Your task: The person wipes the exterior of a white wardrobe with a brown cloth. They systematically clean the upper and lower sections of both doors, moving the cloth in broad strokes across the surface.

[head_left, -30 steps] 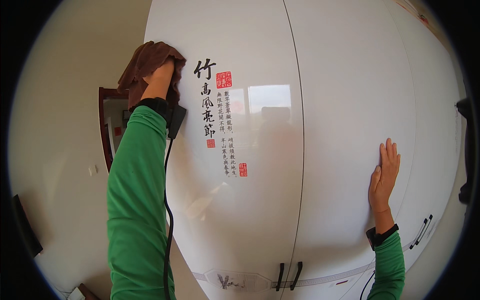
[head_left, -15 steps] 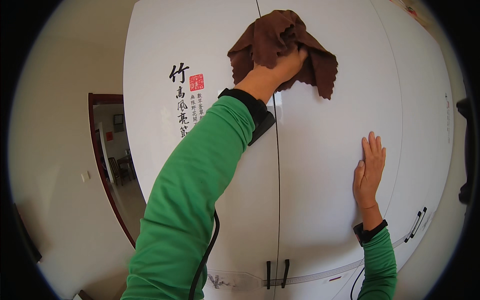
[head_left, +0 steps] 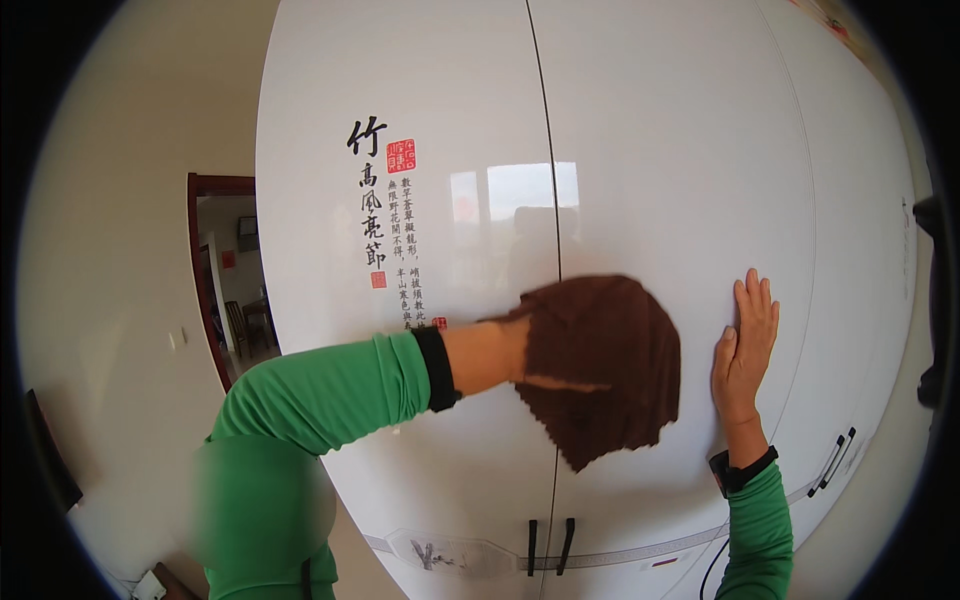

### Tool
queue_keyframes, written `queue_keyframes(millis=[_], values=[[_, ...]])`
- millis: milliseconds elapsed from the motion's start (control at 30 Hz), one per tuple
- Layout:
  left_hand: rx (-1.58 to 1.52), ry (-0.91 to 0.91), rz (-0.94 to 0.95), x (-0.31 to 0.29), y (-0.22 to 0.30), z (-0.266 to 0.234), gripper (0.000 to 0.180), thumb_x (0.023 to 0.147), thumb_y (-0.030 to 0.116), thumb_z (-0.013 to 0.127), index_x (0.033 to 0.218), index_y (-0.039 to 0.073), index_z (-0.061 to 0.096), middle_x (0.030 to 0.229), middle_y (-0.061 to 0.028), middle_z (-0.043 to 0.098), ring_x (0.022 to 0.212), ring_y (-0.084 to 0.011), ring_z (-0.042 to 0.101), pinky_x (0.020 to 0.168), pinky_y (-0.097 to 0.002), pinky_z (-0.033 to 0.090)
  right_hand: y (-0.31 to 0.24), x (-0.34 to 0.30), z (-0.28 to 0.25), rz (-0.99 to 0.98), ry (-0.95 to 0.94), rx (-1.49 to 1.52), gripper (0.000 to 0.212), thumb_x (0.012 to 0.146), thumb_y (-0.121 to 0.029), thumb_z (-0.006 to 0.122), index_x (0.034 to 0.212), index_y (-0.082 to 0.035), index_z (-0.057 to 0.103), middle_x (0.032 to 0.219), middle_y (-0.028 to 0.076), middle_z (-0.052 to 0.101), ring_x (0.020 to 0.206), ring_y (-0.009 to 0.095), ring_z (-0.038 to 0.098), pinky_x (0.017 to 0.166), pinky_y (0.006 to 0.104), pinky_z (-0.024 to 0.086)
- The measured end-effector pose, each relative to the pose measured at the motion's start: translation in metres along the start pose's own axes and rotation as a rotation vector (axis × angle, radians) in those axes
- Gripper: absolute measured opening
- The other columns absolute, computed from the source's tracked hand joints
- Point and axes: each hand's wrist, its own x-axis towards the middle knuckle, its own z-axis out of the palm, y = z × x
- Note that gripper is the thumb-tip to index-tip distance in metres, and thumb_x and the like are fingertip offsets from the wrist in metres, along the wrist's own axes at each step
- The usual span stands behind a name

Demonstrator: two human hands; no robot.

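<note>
A brown cloth with a zigzag edge lies over the middle seam of a glossy white wardrobe. My left hand holds it against the doors; the cloth hides most of the fingers, and only part of the hand shows below a fold. Further right, my right hand rests flat on the right door with its fingers stretched upward, empty. Both wrists wear black bands over or beside green sleeves.
Two black handles stand either side of the seam low down, with another pair at the right. Black and red lettering decorates the left door. A dark red door frame and a wall switch are at left.
My left hand has brought the brown cloth down from the top of the doors to mid-height, and the left elbow is now bent outward. My right hand stays in place.
</note>
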Motion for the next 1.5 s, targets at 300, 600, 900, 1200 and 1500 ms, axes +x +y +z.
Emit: queue_keyframes(millis=[300,600,900,1200,1500], values=[[0.878,0.828,-0.616,-0.044,-0.212,-0.186,0.053,0.098,0.044,0.056,0.139,0.01,0.056,0.127,-0.0172,0.066,0.12,-0.0353,0.06,0.106,-0.0451,0.044,0.003,-0.001,0.0,0.002,-0.002,0.028,0.051,0.094,-0.003,0.043,0.144,-0.006,0.052,0.157,0.013,0.045,0.151,0.034,0.033,0.125,0.0518,0.016],[1.179,0.505,-1.18,-0.163,-0.17,-0.197,0.03,0.087,0.035,0.062,0.106,0.012,0.067,0.107,-0.0138,0.068,0.107,-0.0357,0.062,0.087,-0.0425,0.05,0.001,-0.001,0.003,0.013,0.008,0.001,0.051,0.095,-0.005,0.042,0.144,-0.006,0.051,0.158,0.013,0.045,0.151,0.034,0.032,0.125,0.052,0.015],[0.634,0.416,-0.614,0.013,-0.041,-0.047,0.032,0.089,0.025,0.065,0.116,0.009,0.066,0.115,-0.0135,0.067,0.112,-0.0289,0.061,0.089,-0.0444,0.05,0.004,-0.002,0.005,0.001,0.003,-0.004,0.049,0.097,-0.009,0.038,0.144,-0.005,0.051,0.158,0.013,0.044,0.151,0.035,0.031,0.125,0.0533,0.015],[-0.266,-0.03,-1.061,-0.016,0.055,-0.005,0.046,0.102,0.024,0.048,0.145,0.007,0.047,0.113,-0.0162,0.066,0.093,-0.0309,0.062,0.075,-0.0395,0.05,0.012,-0.003,0.008,-0.051,0.014,-0.022,0.051,0.097,-0.008,0.036,0.146,-0.005,0.05,0.159,0.014,0.043,0.151,0.035,0.031,0.125,0.0542,0.014],[0.71,0.732,-1.287,-0.217,-0.032,-0.064,0.054,0.107,0.036,0.038,0.146,0.0,0.045,0.14,-0.027,0.051,0.128,-0.0446,0.046,0.11,-0.0547,0.032,0.013,-0.002,0.01,-0.054,0.033,-0.028,0.053,0.097,-0.007,0.034,0.148,-0.008,0.049,0.16,0.012,0.042,0.152,0.031,0.031,0.126,0.0509,0.014]])
